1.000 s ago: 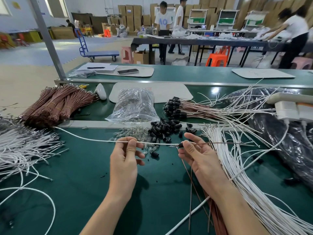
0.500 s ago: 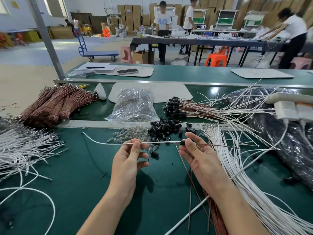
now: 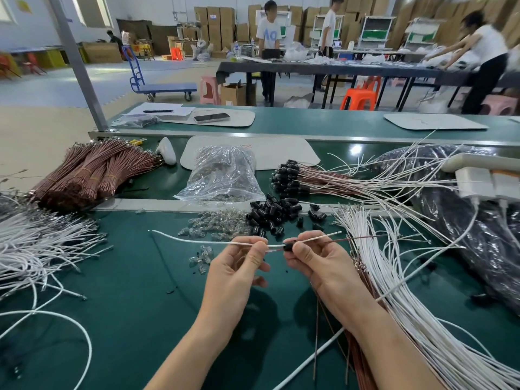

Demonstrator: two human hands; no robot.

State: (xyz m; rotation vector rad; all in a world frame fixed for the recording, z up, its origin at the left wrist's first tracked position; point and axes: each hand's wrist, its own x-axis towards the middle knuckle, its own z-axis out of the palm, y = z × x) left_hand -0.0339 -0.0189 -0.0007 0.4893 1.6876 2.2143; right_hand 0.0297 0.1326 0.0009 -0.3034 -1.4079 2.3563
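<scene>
left hand (image 3: pixel 239 271): we are pinching the white wire (image 3: pixel 197 240) between thumb and forefinger, just in front of the pile of black caps (image 3: pixel 271 212).
right hand (image 3: pixel 323 263): we are gripping one black cap (image 3: pixel 288 246) on the wire, close beside the left fingertips.
white wire: it is hanging level above the table, reaching left of the pile.
brown wire (image 3: pixel 357 237): it is poking out rightward from the right hand.
clear bulbs (image 3: pixel 213 223): they are lying just left of the pile.
</scene>
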